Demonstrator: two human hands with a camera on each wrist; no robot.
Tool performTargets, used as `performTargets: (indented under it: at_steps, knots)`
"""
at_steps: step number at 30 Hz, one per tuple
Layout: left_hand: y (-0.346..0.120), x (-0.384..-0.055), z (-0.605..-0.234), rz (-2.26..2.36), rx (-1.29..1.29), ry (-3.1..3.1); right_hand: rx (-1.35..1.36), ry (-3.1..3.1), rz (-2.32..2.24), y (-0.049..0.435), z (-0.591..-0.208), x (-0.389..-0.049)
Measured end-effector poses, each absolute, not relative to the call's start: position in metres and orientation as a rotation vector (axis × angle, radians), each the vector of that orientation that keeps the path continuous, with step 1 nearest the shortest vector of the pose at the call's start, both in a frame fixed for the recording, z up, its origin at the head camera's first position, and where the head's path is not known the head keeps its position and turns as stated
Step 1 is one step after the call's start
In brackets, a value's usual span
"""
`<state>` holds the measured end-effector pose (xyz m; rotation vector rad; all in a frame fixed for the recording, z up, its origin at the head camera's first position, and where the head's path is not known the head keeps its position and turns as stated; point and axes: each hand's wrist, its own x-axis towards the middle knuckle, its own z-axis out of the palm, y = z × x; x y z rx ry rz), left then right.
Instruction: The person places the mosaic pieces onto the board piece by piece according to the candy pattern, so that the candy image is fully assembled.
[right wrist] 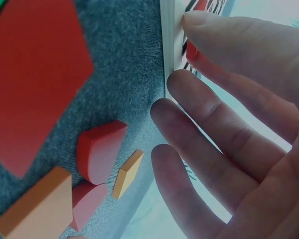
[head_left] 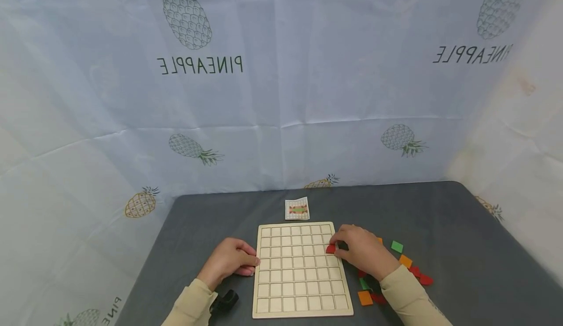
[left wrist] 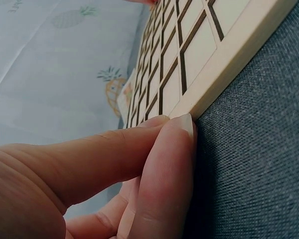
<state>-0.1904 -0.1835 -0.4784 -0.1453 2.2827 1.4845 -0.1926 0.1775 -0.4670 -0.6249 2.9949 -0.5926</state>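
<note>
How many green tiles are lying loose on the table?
2 show. One green square tile lies on the grey table beyond the right hand; another green tile lies near that wrist, partly covered. More may hide under the hand and sleeve.

A dark grey, felt-like tabletop fills the lower part of the head view. Behind it and to both sides hangs a pale blue-white cloth backdrop, creased in folds and printed with pineapple drawings and the word PINEAPPLE in mirrored letters. Near the back of the tabletop lies a small white pattern card showing a grid with a red, orange and green design. Toward the right, loose flat pieces lie scattered: a green square tile, an orange square tile, another orange tile nearer the front edge, and red pieces. A small black object sits near the front left.
</note>
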Motion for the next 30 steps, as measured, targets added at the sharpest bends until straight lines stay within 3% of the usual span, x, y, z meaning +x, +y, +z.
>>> performTargets:
  at_steps: [30]
  knots:
    - [-0.1838,-0.1897,-0.4769,1.487,-0.144,2.280,-0.662,2.985,-0.606,0.1758,-0.4669,-0.1934]
